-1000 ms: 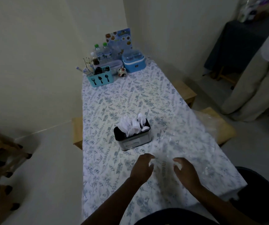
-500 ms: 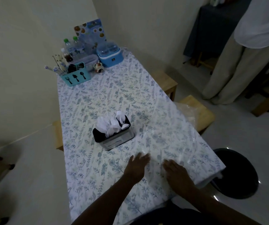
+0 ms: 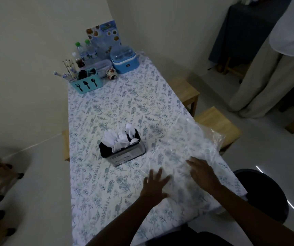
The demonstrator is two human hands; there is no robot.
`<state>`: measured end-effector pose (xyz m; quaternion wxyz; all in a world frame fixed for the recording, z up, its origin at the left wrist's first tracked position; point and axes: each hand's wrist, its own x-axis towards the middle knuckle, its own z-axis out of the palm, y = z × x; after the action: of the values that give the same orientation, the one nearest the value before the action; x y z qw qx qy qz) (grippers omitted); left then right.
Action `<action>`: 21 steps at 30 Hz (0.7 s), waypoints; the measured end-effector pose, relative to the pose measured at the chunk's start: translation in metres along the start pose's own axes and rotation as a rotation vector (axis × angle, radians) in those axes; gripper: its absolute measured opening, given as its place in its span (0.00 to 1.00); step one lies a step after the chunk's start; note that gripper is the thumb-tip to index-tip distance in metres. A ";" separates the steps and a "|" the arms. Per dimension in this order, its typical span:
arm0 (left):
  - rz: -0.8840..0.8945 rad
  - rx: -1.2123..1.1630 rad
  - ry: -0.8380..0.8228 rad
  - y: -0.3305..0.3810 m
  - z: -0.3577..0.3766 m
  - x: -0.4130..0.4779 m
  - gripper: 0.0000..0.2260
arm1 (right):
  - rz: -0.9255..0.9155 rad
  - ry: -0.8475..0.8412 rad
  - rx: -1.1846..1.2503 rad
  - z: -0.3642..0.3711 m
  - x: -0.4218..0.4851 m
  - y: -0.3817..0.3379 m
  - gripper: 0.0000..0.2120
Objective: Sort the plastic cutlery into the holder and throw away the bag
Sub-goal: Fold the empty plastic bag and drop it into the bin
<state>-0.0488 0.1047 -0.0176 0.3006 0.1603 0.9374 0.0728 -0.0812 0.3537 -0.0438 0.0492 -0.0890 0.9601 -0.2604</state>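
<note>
A clear plastic bag (image 3: pixel 187 144) lies flat on the flowered tablecloth (image 3: pixel 125 103), reaching over the table's right edge. My left hand (image 3: pixel 154 185) rests palm down on the bag's near left part, fingers spread. My right hand (image 3: pixel 202 172) lies flat on the bag a little to the right, fingers together and pointing left. Neither hand grips the bag. The grey metal holder (image 3: pixel 123 150) stands in the middle of the table, just beyond my left hand, with white plastic cutlery (image 3: pixel 119 137) standing in it.
A round black bin (image 3: pixel 265 192) sits on the floor at the table's near right corner. Two wooden stools (image 3: pixel 217 123) stand along the right side. At the far end are a teal cutlery caddy (image 3: pixel 86 83), bottles and a blue box (image 3: pixel 125 59). A person (image 3: pixel 276 59) stands at right.
Both hands went from pinching the bag to lying flat on it. My right hand has slid further right across the bag; the view has shifted.
</note>
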 end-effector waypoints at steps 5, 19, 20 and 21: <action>-0.008 0.022 -0.011 -0.013 0.002 0.000 0.32 | 0.184 -0.017 -0.113 -0.019 0.017 0.032 0.23; -0.085 0.001 0.045 0.032 -0.036 0.020 0.36 | 0.815 0.271 0.677 -0.066 0.083 0.061 0.43; -0.077 0.024 0.060 0.035 -0.039 0.026 0.34 | 0.823 0.291 0.788 -0.069 0.086 0.062 0.42; -0.068 0.035 0.060 0.038 -0.039 0.034 0.33 | 0.827 0.275 0.922 -0.071 0.087 0.061 0.38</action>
<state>-0.0879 0.1499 0.0046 0.2719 0.1313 0.9520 0.0510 -0.1848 0.4236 -0.0184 0.0553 0.3538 0.7020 -0.6155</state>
